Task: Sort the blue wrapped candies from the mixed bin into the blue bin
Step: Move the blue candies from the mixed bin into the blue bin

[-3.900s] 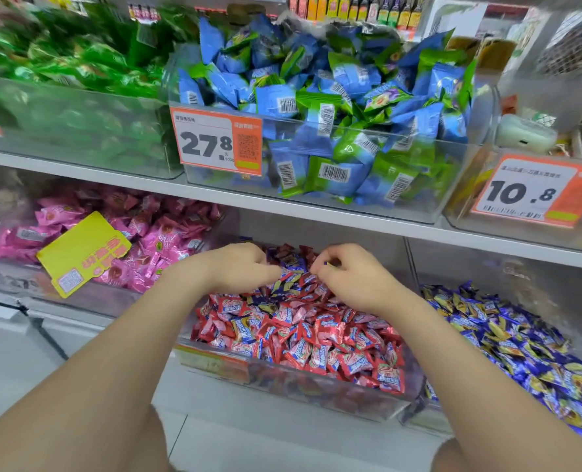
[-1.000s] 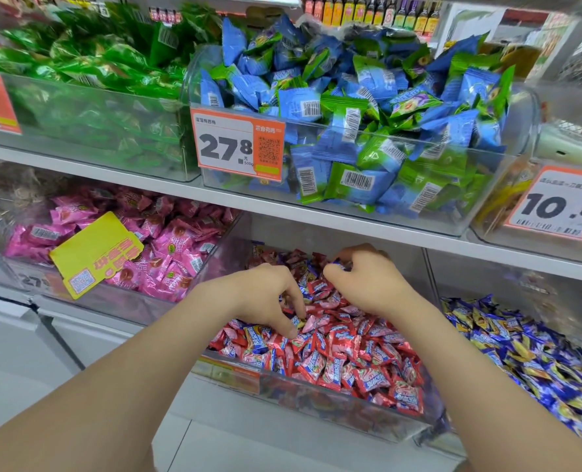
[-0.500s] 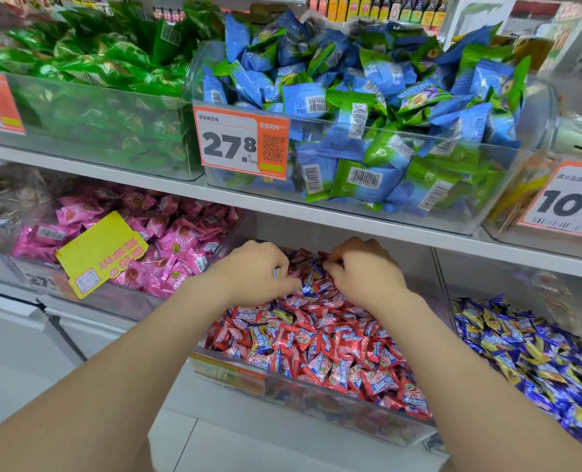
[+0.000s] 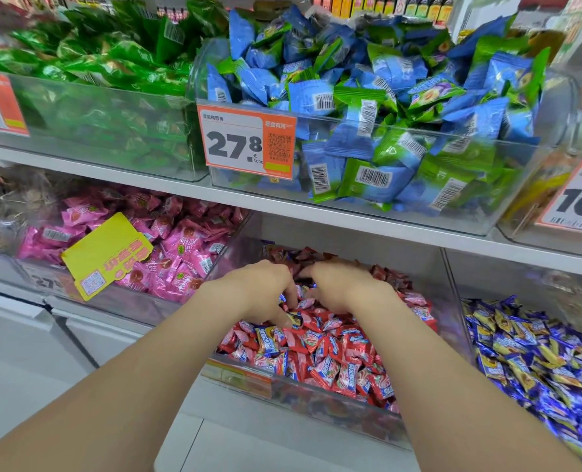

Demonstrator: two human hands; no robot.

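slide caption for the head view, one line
Left hand and right hand reach into the mixed bin beside the blue bin.

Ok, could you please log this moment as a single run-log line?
step: search mixed bin | left hand: curled among candies, grip unclear | right hand: curled among candies, grip unclear | blue bin: on right

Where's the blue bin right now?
Head view, lower shelf, right side: the blue bin sits immediately right of the mixed bin, below the rightmost price tag.

Mixed bin [image 4: 317,400] beneath shelf [image 4: 248,200]
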